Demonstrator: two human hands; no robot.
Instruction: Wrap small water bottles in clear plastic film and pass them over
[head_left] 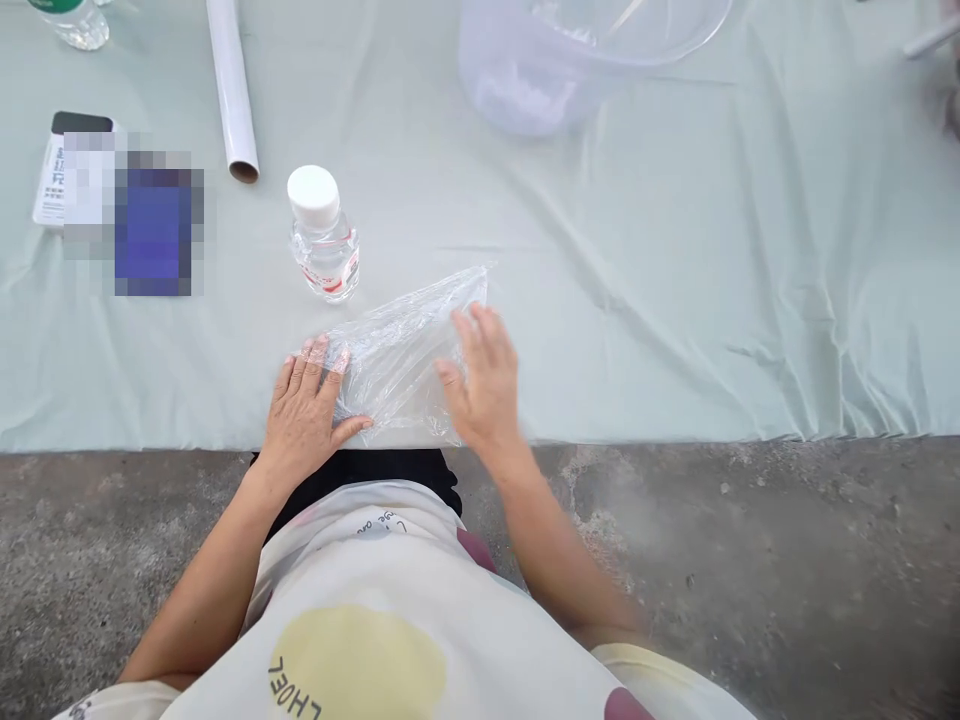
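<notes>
A crumpled sheet of clear plastic film (pixel 405 360) lies near the front edge of the covered table. My left hand (pixel 304 400) rests flat on the film's left end, fingers spread. At the film's right side, my right hand (pixel 484 380) has its fingers apart and holds nothing; it is slightly blurred, and I cannot tell whether it touches the film. Just beyond the film stands an upright clear bottle (pixel 325 240) with a white cap and a red-marked label.
A white tube roll (pixel 234 95) lies at the back left. Further left are a white box (pixel 52 180) and a pixelated blue item (pixel 154 230). Another bottle (pixel 82 25) is cut off at top left. A translucent basin (pixel 517 90) stands at the back.
</notes>
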